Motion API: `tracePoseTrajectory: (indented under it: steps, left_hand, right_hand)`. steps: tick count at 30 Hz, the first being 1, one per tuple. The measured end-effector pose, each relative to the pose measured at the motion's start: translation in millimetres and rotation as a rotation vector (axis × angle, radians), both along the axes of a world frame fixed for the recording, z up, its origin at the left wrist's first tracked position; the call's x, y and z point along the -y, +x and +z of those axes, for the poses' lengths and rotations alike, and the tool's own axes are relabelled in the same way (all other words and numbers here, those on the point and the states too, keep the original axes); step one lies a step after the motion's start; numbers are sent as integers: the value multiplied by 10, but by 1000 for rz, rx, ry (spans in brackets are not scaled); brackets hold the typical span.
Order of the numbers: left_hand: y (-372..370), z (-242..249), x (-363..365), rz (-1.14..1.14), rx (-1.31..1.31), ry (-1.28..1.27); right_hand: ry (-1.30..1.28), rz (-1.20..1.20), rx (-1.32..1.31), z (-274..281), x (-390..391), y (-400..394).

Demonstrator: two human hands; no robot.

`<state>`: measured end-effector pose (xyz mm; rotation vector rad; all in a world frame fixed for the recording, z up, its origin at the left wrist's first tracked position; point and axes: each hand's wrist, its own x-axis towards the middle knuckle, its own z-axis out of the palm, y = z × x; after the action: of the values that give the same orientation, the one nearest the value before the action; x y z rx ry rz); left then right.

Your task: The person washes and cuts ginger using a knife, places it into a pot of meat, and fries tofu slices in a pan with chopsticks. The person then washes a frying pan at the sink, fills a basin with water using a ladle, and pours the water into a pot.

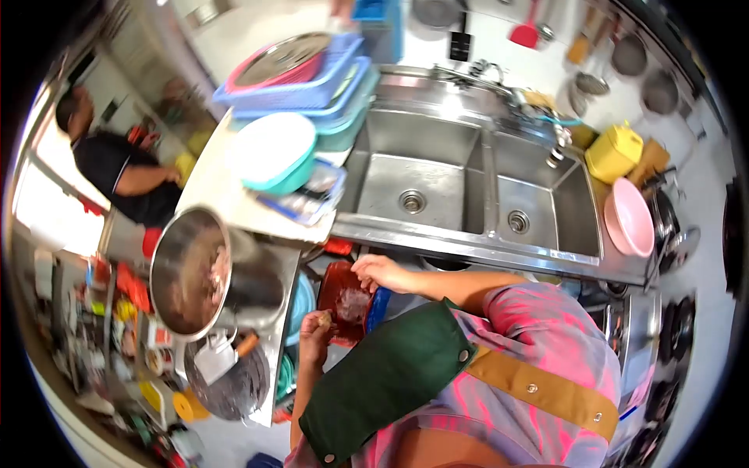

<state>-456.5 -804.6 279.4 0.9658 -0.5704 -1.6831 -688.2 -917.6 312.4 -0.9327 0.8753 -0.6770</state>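
Below the sink's front edge is a red-brown container (pixel 334 282) with a pale, clear-looking mass inside. At its left side my left hand (pixel 317 327) has its fingers closed round a small yellowish-brown item. My right hand (pixel 380 273) is over the container's upper right edge, its fingers bent and pressed together; what they hold, if anything, is hidden. A blue item (pixel 378 308) stands against the container's right side, below my right hand.
A large steel pot (pixel 189 273) and a cleaver (pixel 216 357) on a round board are at the left. A double steel sink (pixel 421 175), stacked baskets (pixel 312 90) and a pink basin (pixel 629 217) lie ahead. Another person (pixel 125 171) stands at the far left.
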Motion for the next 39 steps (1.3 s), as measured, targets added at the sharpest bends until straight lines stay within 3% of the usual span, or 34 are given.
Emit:
tracePoseTrajectory:
  steps: [1, 4, 5, 7, 8, 11, 13, 15, 18, 20, 22, 24, 26, 28, 30, 32, 34, 37, 39]
  left_hand:
    - [-267, 145, 182, -58, 7, 29]
    - [-1090, 59, 844, -131, -58, -56]
    - [-1472, 233, 1038, -144, -68, -42]
    - [-2243, 433, 1440, -202, -13, 14]
    - [-2624, 561, 1630, -243, 57, 82]
    - [-3730, 596, 2248, -558, 147, 16]
    - [-4560, 731, 2543, -694, 247, 5]
    - [-5365, 692, 2794, -709, 163, 60]
    - [-6448, 311, 3163, -769, 18, 259]
    - [-7075, 52, 3234, -779, -107, 330]
    - [-7699, -184, 3255, -811, -91, 323]
    - [-8073, -157, 3182, -806, -125, 269]
    - [-8449, -327, 3174, -829, -189, 274]
    - [-8510, -292, 3119, -876, -89, 439]
    - [-8468, -285, 3050, -899, 1, 363]
    - [-8480, -245, 3056, -837, -24, 403]
    - [-8444, -245, 3053, -676, -157, 565]
    - [-8350, -548, 3108, -772, -391, 347]
    - [-8084, -211, 3074, -728, -164, 291]
  right_hand:
    - [98, -65, 98, 125, 138, -385]
    - [-141, -371, 246, 344, 627, -1736]
    - [-103, -589, 111, 606, 756, -2232]
    - [-287, -881, -222, 888, 1019, -3302]
    - [-502, -998, -325, 795, 1179, -3911]
    - [-894, -1228, -1123, 1171, 1273, -5238]
    - [-824, -1169, -1248, 1254, 1355, -5831]
    - [-760, -1066, -1329, 1380, 1432, -6108]
    - [-702, -909, -1479, 1444, 1533, -6373]
    - [-512, -732, -1496, 1580, 1483, -6479]
    - [-608, -593, -1494, 1645, 1364, -6653]
    - [-645, -469, -1379, 1798, 1254, -6881]
    - [-903, -596, -1139, 1531, 1171, -7176]
    - [-591, -951, -694, 1119, 1033, -7372]
    - [-335, -1243, -417, 687, 832, -7429]
    - [0, -1354, -160, 122, 630, -7460]
    - [167, -1103, 251, -886, 507, -7659]
    - [337, -1193, 236, -985, 684, -7050]
    - [334, -1056, 274, -1104, 893, -6964]
